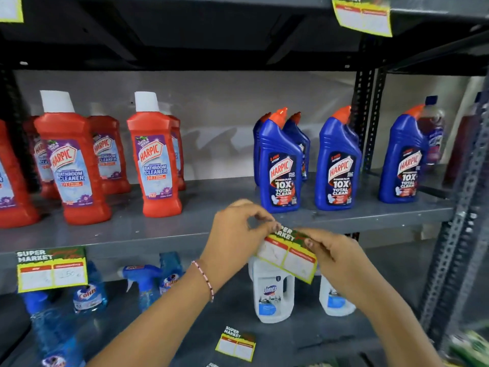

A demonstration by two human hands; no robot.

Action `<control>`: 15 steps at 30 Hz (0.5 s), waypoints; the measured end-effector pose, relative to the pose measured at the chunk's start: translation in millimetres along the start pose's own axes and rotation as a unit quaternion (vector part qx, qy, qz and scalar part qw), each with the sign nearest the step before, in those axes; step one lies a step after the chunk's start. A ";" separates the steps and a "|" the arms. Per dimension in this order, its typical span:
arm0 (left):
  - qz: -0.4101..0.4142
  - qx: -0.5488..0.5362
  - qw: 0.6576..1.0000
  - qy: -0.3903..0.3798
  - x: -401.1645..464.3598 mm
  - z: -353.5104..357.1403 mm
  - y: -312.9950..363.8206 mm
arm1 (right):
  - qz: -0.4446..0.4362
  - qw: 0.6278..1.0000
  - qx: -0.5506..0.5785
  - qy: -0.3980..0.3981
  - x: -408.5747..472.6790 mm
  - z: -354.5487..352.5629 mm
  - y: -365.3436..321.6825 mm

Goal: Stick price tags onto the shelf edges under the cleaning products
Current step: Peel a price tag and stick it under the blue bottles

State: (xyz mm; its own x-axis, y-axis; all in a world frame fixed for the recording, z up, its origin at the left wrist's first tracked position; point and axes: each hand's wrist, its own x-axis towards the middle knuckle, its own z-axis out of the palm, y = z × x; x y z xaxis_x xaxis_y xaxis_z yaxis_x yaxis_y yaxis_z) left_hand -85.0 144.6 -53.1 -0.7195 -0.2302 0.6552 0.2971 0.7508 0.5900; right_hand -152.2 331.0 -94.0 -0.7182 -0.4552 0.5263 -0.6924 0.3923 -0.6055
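Holding a price tag [287, 256] with both hands against the front edge of the grey shelf [158, 234], just below the blue toilet cleaner bottles [281, 165]. Pinching the tag's top left corner with the left hand [238, 234], fingers narrow. Gripping the tag's upper right part with the right hand [333, 254], thumb on its face. Hanging tilted, right end lower, in front of a white bottle [272, 292]. Sitting already stuck at the far left of the same edge, another tag [51, 268], below the red bathroom cleaner bottles [71, 160]. Lying on the lower shelf, a spare tag [235, 344].
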 end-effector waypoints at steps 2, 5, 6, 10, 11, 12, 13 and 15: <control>-0.104 -0.072 0.991 -0.032 -5.7 21.1 0.3 | 0.026 0.998 0.030 0.050 -0.8 -8.3 12.2; -0.192 -0.165 0.967 -0.037 -8.4 51.4 3.4 | 0.078 0.983 0.116 0.122 3.4 -19.9 31.4; -0.201 -0.170 0.964 -0.031 -7.8 60.4 5.4 | 0.092 0.978 0.131 0.136 5.9 -22.5 37.8; -0.201 -0.164 0.966 -0.004 -1.1 90.8 15.0 | 0.110 0.967 0.141 0.182 16.9 -25.7 58.9; -0.201 -0.162 0.966 0.000 1.3 96.0 17.4 | 0.112 0.965 0.141 0.192 18.9 -25.6 62.7; -0.199 -0.159 0.967 0.004 3.4 100.5 19.0 | 0.114 0.962 0.145 0.201 20.7 -25.9 65.6; -0.196 -0.154 0.968 0.008 5.3 104.1 20.3 | 0.115 0.960 0.147 0.206 22.1 -26.2 67.8; -0.190 -0.144 0.971 0.014 7.3 108.2 21.6 | 0.113 0.959 0.152 0.212 24.1 -26.4 72.0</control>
State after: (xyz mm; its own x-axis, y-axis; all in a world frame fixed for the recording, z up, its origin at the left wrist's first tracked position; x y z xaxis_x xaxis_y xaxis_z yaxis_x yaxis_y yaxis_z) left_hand -151.7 226.2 -86.6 -0.7948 -0.4771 0.3750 0.1798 0.4050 0.8965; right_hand -221.2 369.4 -109.1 -0.8560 0.0053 0.5170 -0.5095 0.1619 -0.8451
